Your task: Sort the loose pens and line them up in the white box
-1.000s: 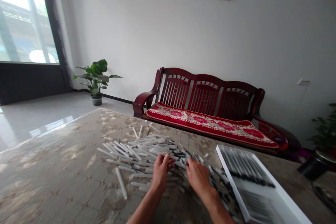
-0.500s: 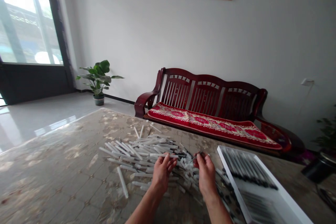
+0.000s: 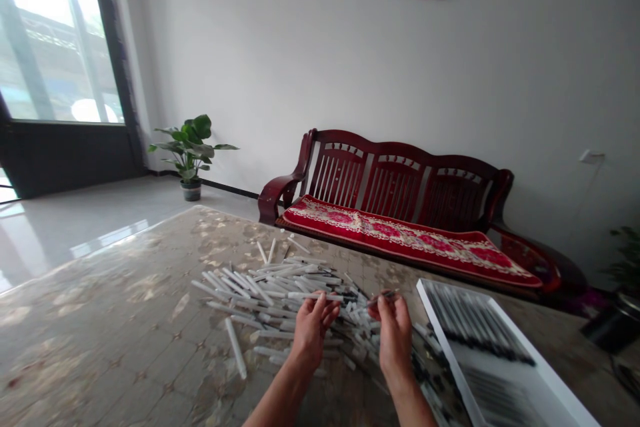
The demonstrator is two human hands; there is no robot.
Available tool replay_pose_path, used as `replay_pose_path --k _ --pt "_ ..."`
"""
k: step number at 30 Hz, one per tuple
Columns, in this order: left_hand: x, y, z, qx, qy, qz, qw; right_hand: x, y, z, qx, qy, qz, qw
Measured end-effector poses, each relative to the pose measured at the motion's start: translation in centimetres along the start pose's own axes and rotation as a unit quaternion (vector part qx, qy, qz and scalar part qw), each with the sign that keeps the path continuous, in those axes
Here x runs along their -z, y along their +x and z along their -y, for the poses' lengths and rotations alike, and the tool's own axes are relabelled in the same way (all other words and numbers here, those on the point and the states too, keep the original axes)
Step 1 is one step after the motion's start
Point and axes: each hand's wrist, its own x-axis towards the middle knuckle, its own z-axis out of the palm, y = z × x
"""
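Note:
My left hand point(image 3: 310, 330) is closed in a pinch on a white pen barrel point(image 3: 303, 295), which lies nearly level and points toward my other hand. Its right end is dark. My right hand point(image 3: 395, 333) pinches a small dark, slim piece point(image 3: 386, 296), too blurred to name. A gap separates the two held pieces. Beneath and left of my hands spreads a pile of white pen barrels point(image 3: 260, 283). Small clear and dark parts point(image 3: 360, 320) lie scattered under and between the hands.
To the right, a white tray point(image 3: 547, 380) holds a row of dark-tipped pens point(image 3: 480, 320) and a second group of thin dark pieces nearer me. A patterned cloth point(image 3: 125, 320) covers the table. Beyond stand a red wooden bench point(image 3: 390, 183) and a potted plant point(image 3: 191, 140).
The whole view has shifted slightly to the right. Both hands keep their grips; the dark piece in my right hand has turned a little toward level.

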Motion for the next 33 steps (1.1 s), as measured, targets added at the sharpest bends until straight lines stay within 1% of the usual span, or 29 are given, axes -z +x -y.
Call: replay_pose_path --k 2,3,5,6,8,9,11,15,19,21,30,31,32,33 --pt "0.0 0.0 0.0 -0.003 -0.002 0.001 1.0 0.7 0.2 0.6 0.057 -0.113 0.051 0.991" --pt "0.0 0.0 0.0 -0.003 -0.003 0.002 1.0 1.0 0.1 1.0 0.091 -0.173 0.086 0.977" --pt "0.0 0.1 0.0 -0.002 -0.005 0.001 1.0 1.3 -0.1 1.7 0.152 -0.274 0.151 0.938" --pt "0.0 0.1 0.0 -0.001 -0.004 0.002 1.0 1.4 -0.3 2.0 0.172 -0.313 0.174 0.918" --pt "0.0 0.0 0.0 -0.001 -0.003 0.006 1.0 1.2 -0.7 2.5 0.195 -0.374 0.202 0.884" --pt "0.0 0.0 0.0 -0.001 -0.003 0.009 1.0 1.1 -0.9 2.6 0.202 -0.396 0.209 0.871" --pt "0.0 -0.2 0.0 0.002 0.0 0.016 1.0 0.9 -1.0 2.8 0.207 -0.423 0.216 0.855" --pt "0.0 -0.3 0.0 0.009 0.004 0.034 0.999 0.9 -0.7 2.9 0.205 -0.436 0.222 0.848" --pt "-0.1 -0.3 0.1 0.016 -0.001 0.026 1.0 1.3 -0.4 2.9 0.207 -0.436 0.206 0.851" --pt "-0.1 -0.3 0.1 0.015 0.004 0.029 0.999 1.4 -0.4 3.0 0.208 -0.443 0.205 0.847" --pt "-0.2 -0.9 0.8 0.008 0.068 0.089 0.994 1.3 0.1 4.5 0.236 -0.502 0.256 0.792" --pt "-0.2 -1.0 0.9 0.013 0.069 0.092 0.993 1.4 0.3 4.7 0.239 -0.493 0.262 0.795" --pt "-0.2 -1.1 1.0 0.02 0.063 0.092 0.994 1.4 0.4 4.8 0.242 -0.473 0.265 0.805" --pt "-0.3 -1.2 1.0 0.028 0.055 0.089 0.994 1.4 0.6 4.9 0.244 -0.443 0.263 0.821"
